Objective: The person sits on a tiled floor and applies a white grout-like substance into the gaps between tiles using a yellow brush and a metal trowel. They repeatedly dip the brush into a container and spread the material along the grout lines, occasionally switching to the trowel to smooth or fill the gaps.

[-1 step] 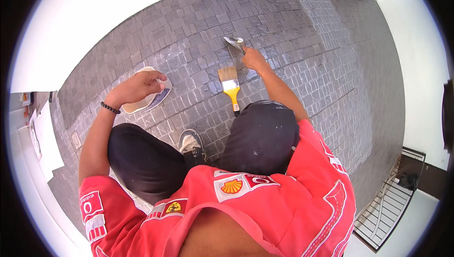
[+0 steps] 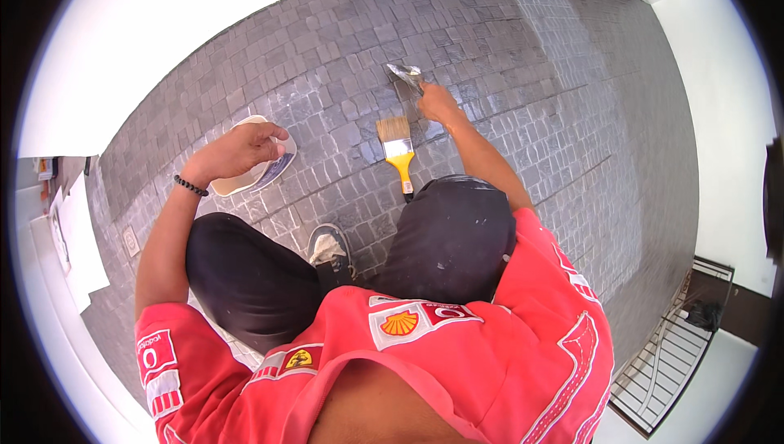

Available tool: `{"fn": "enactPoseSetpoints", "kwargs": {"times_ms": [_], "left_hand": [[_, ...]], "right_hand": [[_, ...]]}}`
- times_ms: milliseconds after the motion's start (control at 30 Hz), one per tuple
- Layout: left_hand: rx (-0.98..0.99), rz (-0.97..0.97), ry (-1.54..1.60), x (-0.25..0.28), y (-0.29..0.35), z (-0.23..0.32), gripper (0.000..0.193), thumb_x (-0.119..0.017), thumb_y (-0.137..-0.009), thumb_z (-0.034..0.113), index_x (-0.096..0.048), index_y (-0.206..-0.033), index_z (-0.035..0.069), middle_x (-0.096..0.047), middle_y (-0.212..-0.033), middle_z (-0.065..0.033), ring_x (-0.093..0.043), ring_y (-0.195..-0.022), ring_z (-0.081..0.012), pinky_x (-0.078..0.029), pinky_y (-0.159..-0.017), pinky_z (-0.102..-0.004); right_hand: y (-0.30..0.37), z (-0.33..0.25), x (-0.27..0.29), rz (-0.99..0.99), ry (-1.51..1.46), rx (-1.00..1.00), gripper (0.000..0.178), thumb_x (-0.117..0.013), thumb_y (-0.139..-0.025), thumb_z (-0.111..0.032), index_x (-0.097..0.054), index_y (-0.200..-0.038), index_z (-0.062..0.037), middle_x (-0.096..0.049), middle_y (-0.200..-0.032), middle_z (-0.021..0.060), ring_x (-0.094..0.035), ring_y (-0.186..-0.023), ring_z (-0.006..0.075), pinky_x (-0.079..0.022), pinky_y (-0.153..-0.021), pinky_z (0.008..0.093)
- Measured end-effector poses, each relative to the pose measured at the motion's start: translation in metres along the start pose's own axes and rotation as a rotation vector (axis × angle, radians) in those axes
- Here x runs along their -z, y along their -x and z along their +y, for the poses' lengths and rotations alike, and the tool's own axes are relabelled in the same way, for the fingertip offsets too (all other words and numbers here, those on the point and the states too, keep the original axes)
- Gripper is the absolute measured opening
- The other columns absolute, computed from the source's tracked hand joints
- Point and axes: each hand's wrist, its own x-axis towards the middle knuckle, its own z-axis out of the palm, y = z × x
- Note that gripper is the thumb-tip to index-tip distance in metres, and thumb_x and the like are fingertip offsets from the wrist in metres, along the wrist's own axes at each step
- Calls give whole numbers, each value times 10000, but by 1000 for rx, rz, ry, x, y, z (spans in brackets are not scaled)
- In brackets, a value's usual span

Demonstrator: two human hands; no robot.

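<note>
My left hand (image 2: 245,150) hangs over a white plastic tub (image 2: 265,175), its fingers loosely bent and apart, with nothing visible in them. The hand hides much of the tub's opening; whether it touches the rim I cannot tell. Farther out on the right, my right hand (image 2: 438,103) is closed round the handle of a small trowel (image 2: 403,74) with a shiny metal blade. The blade is over the grey stone paving (image 2: 343,44), close to its surface. Between my hands lies a wide paintbrush (image 2: 398,150) with pale bristles and a yellow handle, pointing away from me.
My bent knees (image 2: 453,232) and one shoe (image 2: 330,248) are just this side of the brush. A white wall (image 2: 196,28) borders the paving on the left, another (image 2: 682,52) on the right. A metal rack (image 2: 665,366) stands at the lower right. Some paving looks wet and glossy.
</note>
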Motion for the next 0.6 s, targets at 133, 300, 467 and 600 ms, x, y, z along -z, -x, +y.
{"fn": "enactPoseSetpoints", "kwargs": {"times_ms": [133,300,467,600], "left_hand": [[8,-5,-3,0,1,-5,486,-634,-1040,341,-595,-1362,-21,-718,-1179,-157,-670,-1128,-227,-504,-1000,-343],[44,-6,14,2,1,-5,492,-636,-1036,355,-600,-1360,-13,-715,-1207,-176,-674,-1145,-258,-506,-1004,-359],[26,-7,-6,1,3,-2,498,-636,-1034,370,-604,-1354,-10,-717,-1193,-175,-686,-1114,-251,-507,-991,-356],[14,29,4,-1,4,-7,486,-639,-1034,361,-605,-1351,-7,-722,-1167,-164,-692,-1094,-235,-506,-984,-344]], "right_hand": [[-2,-1,-3,-12,13,9,465,-540,-902,-104,-618,-1358,-58,-679,-1251,268,-650,-1184,433,-515,-1007,523],[0,-1,-5,-31,23,6,470,-556,-894,-137,-615,-1351,-41,-674,-1247,278,-643,-1181,442,-505,-1022,514],[-3,1,-2,-19,25,-14,520,-581,-872,-167,-595,-1368,-12,-671,-1217,302,-649,-1143,458,-515,-1005,506],[-7,6,-5,0,2,47,539,-579,-872,-171,-586,-1390,-23,-664,-1241,299,-642,-1166,456,-513,-1012,501]]}}
